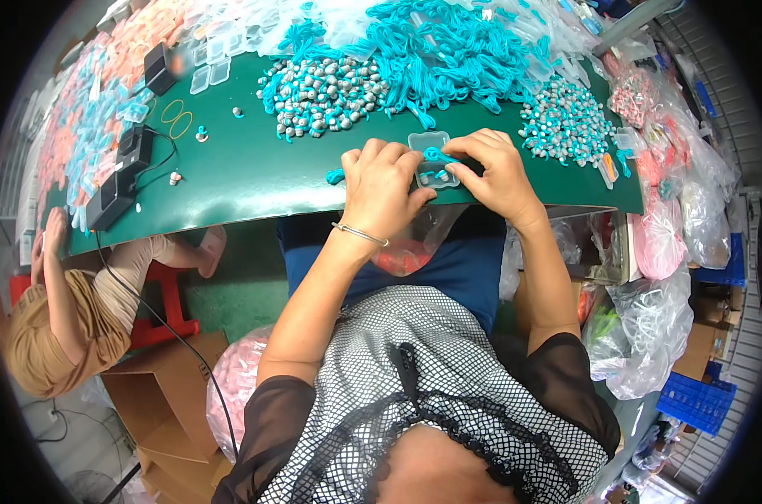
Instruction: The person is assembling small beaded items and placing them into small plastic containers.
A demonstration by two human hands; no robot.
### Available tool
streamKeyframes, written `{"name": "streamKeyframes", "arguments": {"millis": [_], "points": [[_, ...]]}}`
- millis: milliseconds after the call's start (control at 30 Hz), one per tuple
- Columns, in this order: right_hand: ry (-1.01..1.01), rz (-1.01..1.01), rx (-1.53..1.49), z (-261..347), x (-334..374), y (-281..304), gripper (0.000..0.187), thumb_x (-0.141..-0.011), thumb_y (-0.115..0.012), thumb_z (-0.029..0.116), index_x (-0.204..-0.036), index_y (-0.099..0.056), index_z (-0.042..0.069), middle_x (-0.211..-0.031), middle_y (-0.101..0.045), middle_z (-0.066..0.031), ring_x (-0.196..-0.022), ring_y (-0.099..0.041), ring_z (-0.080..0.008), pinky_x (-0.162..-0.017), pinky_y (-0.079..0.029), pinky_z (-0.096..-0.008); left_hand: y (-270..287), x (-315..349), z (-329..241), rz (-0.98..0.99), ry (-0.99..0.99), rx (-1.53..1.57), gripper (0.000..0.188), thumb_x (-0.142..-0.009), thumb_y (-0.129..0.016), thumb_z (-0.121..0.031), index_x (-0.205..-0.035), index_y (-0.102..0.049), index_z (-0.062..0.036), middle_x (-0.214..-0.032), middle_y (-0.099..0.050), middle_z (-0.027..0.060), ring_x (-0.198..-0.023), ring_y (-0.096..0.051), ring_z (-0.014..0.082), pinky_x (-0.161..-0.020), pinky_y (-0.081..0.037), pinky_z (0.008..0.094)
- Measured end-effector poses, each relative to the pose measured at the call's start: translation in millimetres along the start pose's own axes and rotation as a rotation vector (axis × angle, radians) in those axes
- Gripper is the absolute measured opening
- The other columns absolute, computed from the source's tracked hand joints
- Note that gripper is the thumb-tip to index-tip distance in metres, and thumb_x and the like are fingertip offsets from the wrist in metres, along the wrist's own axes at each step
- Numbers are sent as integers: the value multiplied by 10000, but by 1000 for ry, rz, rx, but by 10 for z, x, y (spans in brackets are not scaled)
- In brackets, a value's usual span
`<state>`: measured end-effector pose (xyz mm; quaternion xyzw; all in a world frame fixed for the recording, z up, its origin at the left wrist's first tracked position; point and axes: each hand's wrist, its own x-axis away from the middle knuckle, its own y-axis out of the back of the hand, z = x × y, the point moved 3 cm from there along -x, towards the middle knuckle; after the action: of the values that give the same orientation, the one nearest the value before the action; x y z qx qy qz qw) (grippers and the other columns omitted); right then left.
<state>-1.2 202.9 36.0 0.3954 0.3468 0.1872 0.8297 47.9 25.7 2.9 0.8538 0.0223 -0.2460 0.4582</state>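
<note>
A small clear plastic box (429, 143) with its lid raised stands near the table's front edge, between my hands. Small turquoise and pale pieces (436, 176) lie inside it. My left hand (379, 186) is curled at the box's left side, fingertips and thumb against it. Past that hand's outer side a bit of turquoise cord (335, 176) sticks out; whether the hand grips it is hidden. Between the thumb and fingers of my right hand (492, 172) is a folded turquoise cord (439, 154), over the box.
Behind the box lie a pile of striped beads (326, 97) and a heap of turquoise cords (456, 50). More beads (565, 122) and an orange cutter (607, 170) are at right. Black devices (133, 149) with a cable stand at left, near another person (66, 323).
</note>
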Motion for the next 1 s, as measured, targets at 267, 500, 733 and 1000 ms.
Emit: {"name": "streamKeyframes", "arguments": {"millis": [267, 500, 733, 1000], "points": [[186, 72, 72, -9, 49, -61, 123, -742, -741, 88, -849, -682, 96, -918, -652, -31, -893, -608, -236, -802, -441, -365, 10, -32, 0, 16, 62, 38, 454, -654, -839, -323, -1044, -694, -141, -987, -665, 4, -971, -562, 226, -819, -337, 405], [13, 28, -102, -192, -63, -64, 197, -811, -708, 180, -987, -674, 98, -952, -641, -60, -963, -582, -264, -848, -435, -397, 49, -7, -30, 15, -5, -17, 432, -676, -827, -319, -1052, -690, -156, -984, -659, 5, -960, -561, 231, -824, -333, 423], [-224, 56, -223, -286, -43, -144, 275, -789, -723, 51, -1056, -662, 25, -987, -639, -122, -877, -638, -280, -770, -509, -368, 31, -3, -73, 19, 75, 22, 506, -685, -822, -309, -1129, -648, -142, -993, -643, 3, -967, -563, 229, -816, -339, 434], [65, -12, -96, -52, 267, -135, 358, -751, -767, 67, -1084, -642, 21, -1055, -630, -153, -969, -630, -314, -819, -520, -377, -41, -25, -81, -77, -173, -107, 342, -786, -736, -288, -1071, -639, -124, -1029, -618, 13, -955, -565, 212, -810, -351, 408]]}}
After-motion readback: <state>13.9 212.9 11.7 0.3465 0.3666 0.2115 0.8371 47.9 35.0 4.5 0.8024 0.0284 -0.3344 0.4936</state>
